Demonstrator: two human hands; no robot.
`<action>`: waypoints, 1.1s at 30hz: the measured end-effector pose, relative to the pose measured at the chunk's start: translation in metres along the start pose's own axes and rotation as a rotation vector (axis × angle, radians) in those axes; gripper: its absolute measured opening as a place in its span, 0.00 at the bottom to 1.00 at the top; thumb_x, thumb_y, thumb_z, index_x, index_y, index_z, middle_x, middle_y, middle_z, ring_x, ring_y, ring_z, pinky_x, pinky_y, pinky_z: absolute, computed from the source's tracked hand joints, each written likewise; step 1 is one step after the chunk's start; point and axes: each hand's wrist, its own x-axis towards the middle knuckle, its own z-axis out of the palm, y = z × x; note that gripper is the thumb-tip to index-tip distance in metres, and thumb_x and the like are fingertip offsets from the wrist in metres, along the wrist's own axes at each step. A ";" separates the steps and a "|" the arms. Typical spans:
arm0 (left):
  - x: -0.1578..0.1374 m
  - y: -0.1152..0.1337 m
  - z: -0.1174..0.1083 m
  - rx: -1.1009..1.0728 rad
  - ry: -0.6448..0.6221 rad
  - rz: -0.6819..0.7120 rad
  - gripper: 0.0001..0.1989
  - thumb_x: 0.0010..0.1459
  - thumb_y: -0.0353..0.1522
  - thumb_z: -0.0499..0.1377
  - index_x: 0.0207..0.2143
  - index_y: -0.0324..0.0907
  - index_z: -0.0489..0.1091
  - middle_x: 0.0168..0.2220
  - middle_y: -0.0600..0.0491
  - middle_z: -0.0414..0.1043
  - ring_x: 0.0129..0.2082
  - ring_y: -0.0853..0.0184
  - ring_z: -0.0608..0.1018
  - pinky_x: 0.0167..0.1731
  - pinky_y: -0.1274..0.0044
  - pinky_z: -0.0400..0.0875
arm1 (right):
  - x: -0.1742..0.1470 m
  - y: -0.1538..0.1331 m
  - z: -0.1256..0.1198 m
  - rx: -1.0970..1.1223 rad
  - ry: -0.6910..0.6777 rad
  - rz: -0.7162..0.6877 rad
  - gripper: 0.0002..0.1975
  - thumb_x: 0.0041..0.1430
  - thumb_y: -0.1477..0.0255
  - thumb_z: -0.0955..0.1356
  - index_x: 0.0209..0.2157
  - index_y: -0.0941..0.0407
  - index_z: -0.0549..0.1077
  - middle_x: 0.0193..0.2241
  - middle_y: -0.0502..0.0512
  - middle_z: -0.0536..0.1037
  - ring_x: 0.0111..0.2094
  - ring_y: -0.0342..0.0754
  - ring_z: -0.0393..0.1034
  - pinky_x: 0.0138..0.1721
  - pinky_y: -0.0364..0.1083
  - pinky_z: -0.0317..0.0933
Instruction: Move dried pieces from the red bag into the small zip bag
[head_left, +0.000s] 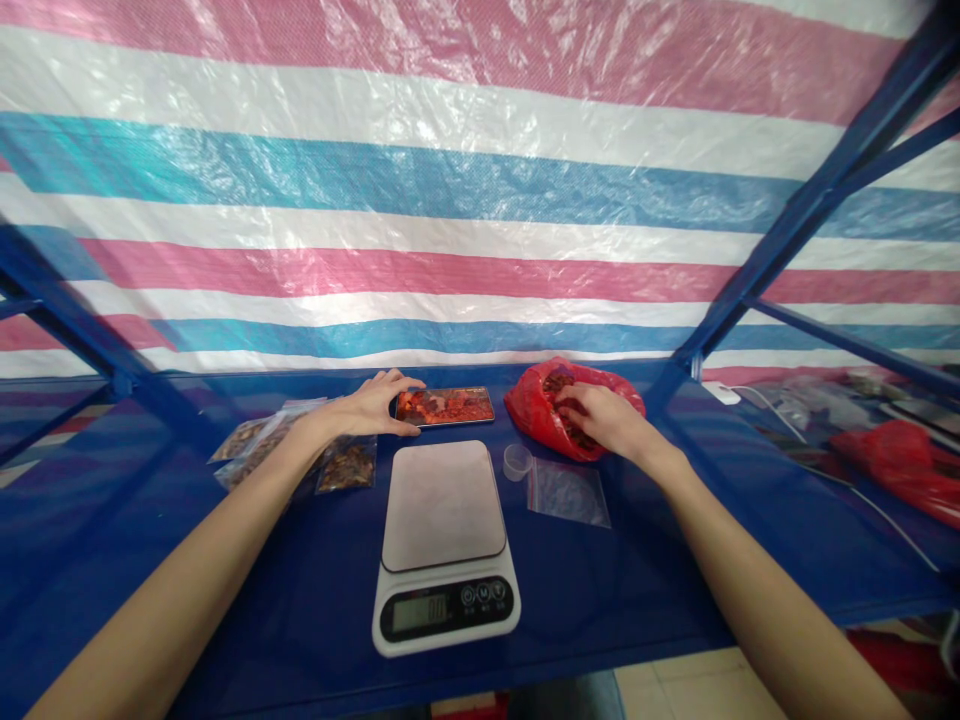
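Your right hand (604,418) is dug, fingers curled, into the red bag (555,400) lying right of the scale (444,545), probably gripping its brown contents, while your left hand (371,405) rests open-fingered against the phone's (445,406) left end, its long axis running left-right.

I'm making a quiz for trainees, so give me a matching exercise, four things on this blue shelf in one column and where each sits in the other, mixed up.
Things:
1. kitchen scale
2. phone
3. red bag
4. empty clear pouch

Places:
A. under the right hand
B. touched by the left hand
C. middle front, between both arms
D. flat, just right of the scale

Pairs: 1-C, 2-B, 3-A, 4-D
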 end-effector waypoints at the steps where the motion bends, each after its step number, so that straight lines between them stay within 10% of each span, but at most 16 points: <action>1: -0.003 0.001 -0.001 0.016 -0.013 -0.013 0.43 0.50 0.51 0.70 0.66 0.48 0.68 0.57 0.43 0.70 0.58 0.48 0.72 0.60 0.60 0.68 | 0.000 0.000 0.000 -0.005 0.001 -0.002 0.12 0.68 0.76 0.64 0.45 0.57 0.79 0.48 0.63 0.83 0.49 0.60 0.79 0.51 0.53 0.68; 12: -0.049 0.013 -0.005 -0.017 0.250 0.045 0.25 0.69 0.44 0.56 0.64 0.47 0.68 0.63 0.45 0.69 0.62 0.55 0.74 0.64 0.61 0.68 | 0.002 0.026 0.006 0.024 -0.028 -0.083 0.09 0.65 0.73 0.69 0.45 0.55 0.80 0.46 0.61 0.83 0.48 0.58 0.79 0.52 0.52 0.68; 21: 0.015 0.006 0.002 -0.003 -0.087 0.032 0.40 0.49 0.50 0.70 0.62 0.44 0.71 0.57 0.42 0.70 0.57 0.51 0.74 0.59 0.63 0.69 | 0.001 0.009 0.002 -0.026 -0.061 -0.037 0.13 0.68 0.74 0.65 0.49 0.58 0.79 0.51 0.65 0.80 0.51 0.59 0.78 0.54 0.53 0.68; 33: 0.016 0.011 0.000 -0.138 -0.096 -0.010 0.39 0.47 0.49 0.70 0.58 0.40 0.70 0.55 0.44 0.69 0.54 0.54 0.74 0.57 0.66 0.69 | 0.001 0.010 0.004 -0.025 -0.043 -0.057 0.14 0.68 0.74 0.65 0.50 0.59 0.79 0.51 0.67 0.80 0.52 0.60 0.77 0.56 0.54 0.67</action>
